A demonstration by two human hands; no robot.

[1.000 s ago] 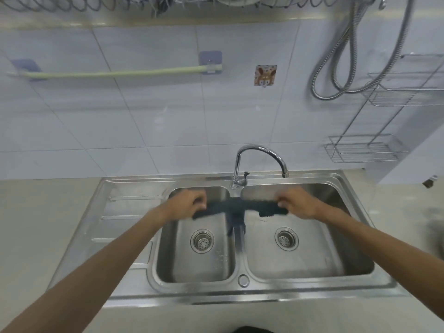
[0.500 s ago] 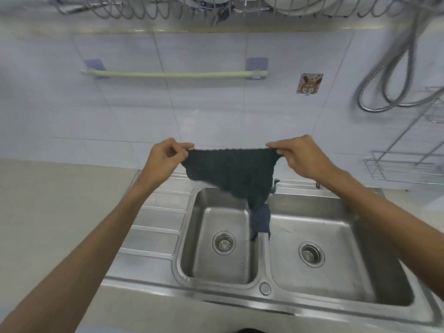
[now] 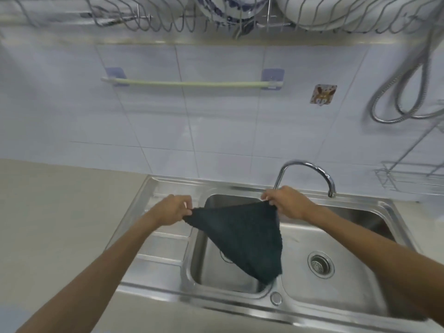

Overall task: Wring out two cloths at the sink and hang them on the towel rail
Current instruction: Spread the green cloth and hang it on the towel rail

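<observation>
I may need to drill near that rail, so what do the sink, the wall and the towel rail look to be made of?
The sink looks like brushed stainless steel: grey with soft reflections. The wall looks like glossy white ceramic tile, with grout lines and sheen. The towel rail seems pale matte plastic on stuck-on pads, though that is uncertain.

- The table (image 3: pixel 60 212) is a pale beige surface that meets the white tiled wall (image 3: pixel 216 121) at the back.
- A steel sink (image 3: pixel 240 306) sits in the table, with a ribbed draining board (image 3: pixel 165 246) on the left.
- The sink has a left basin (image 3: pixel 211 267) and a right basin (image 3: pixel 341 239), side by side, with a narrow divider between them.
- A round drain (image 3: pixel 320 264) is in the floor of the right basin.
- A curved tap (image 3: pixel 310 167) stands on the back rim of the sink.
- A small round button (image 3: pixel 275 298) lies on the front rim, in front of the divider.
</observation>
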